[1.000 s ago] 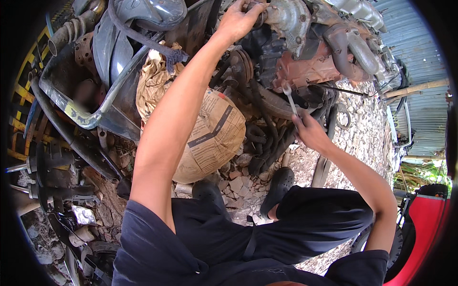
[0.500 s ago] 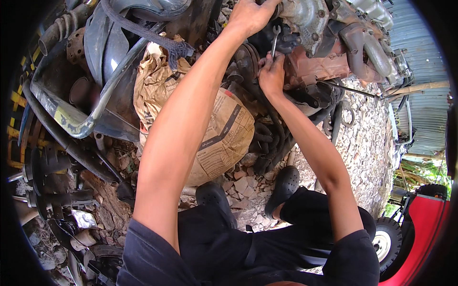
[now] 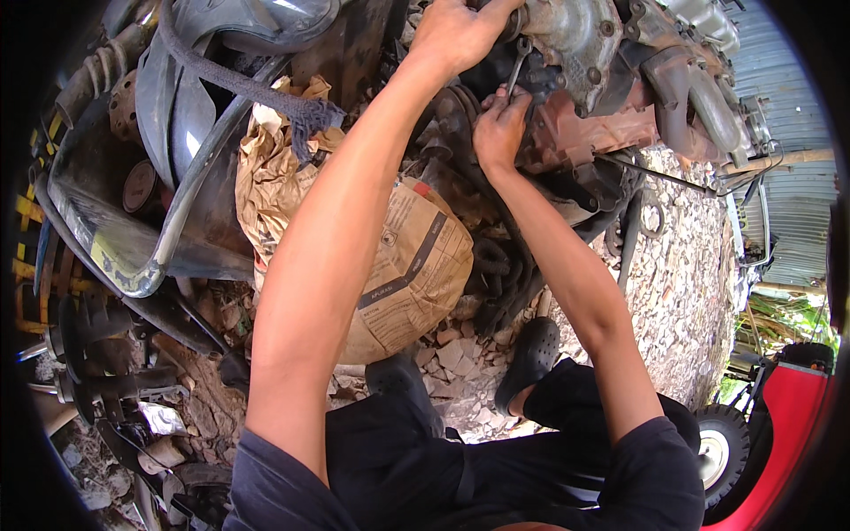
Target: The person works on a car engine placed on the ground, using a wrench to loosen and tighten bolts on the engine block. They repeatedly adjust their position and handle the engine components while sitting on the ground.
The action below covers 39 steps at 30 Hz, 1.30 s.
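A: We note right hand point(image 3: 500, 128) closed on a wrench point(image 3: 516, 64) at the rusty engine point(image 3: 611, 80); left hand point(image 3: 456, 31) grips the engine's top.

B: Beneath our arms: brown paper sack point(image 3: 412, 270), dark diagonal stripe.

Dark short-sleeved shirt point(image 3: 372, 478), dark trousers, seemingly black clogs point(image 3: 529, 361).

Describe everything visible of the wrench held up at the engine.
The wrench is a slim, bare-metal spanner, grey and dull, with a ring end showing at its top. It stands nearly upright, leaning slightly right, against the rusty engine block. The right hand grips its lower shaft, hiding that end. The left hand rests on the engine just above and left of it; whether it touches the wrench is unclear. What the ring end engages cannot be made out.
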### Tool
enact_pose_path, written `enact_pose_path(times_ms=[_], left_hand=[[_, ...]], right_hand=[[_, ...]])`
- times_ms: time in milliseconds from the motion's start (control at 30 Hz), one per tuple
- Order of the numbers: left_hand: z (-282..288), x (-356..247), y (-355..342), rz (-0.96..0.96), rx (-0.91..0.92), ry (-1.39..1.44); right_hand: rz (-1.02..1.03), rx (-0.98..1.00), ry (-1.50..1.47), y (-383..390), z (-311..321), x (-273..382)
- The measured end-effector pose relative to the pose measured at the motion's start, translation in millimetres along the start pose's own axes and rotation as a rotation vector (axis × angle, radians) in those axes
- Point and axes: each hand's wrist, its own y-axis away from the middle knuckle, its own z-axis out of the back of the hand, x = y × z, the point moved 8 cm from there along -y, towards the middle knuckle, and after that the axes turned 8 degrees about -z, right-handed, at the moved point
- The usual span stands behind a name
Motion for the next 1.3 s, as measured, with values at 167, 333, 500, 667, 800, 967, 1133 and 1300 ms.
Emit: enact_pose_path(times_ms=[167, 333, 500, 667, 800, 967, 1133, 1300], left_hand=[[-1.8, 0.5, 0.0, -0.012, 0.016, 0.05], [3.0, -4.3, 0.4, -0.061, -0.034, -0.035], [-1.0, -0.6, 0.0, -0.021, 0.021, 0.042], [-4.2, 4.6, -0.7, 0.021, 0.034, 0.054], [-1.3, -0.1, 0.6, -0.064, -0.037, 0.072], [-0.3, -6.3, 2.8, -0.072, -0.024, 0.004], [0.0, -2.5, 0.9, -0.079, -0.018, -0.005], [0.1, -4.7, -0.4, -0.103, -0.046, -0.085]], right_hand=[[-0.043, 0.022, -0.036, -4.0, -2.7, -4.7], [-0.093, 0.087, -0.108, 4.2, -1.4, 0.5], [-0.102, 0.097, -0.156, 1.4, -3.5, 0.6], [-0.144, 0.07, -0.188, -8.2, -3.0, -5.3], [-0.254, 0.065, -0.122, -18.7, -6.2, 2.9], [-0.275, 0.089, -0.179, -22.5, -8.9, 0.1], [-0.322, 0.178, -0.174, -18.6, -11.9, 3.8], [-0.413, 0.248, -0.282, -23.5, -16.5, -4.3]])
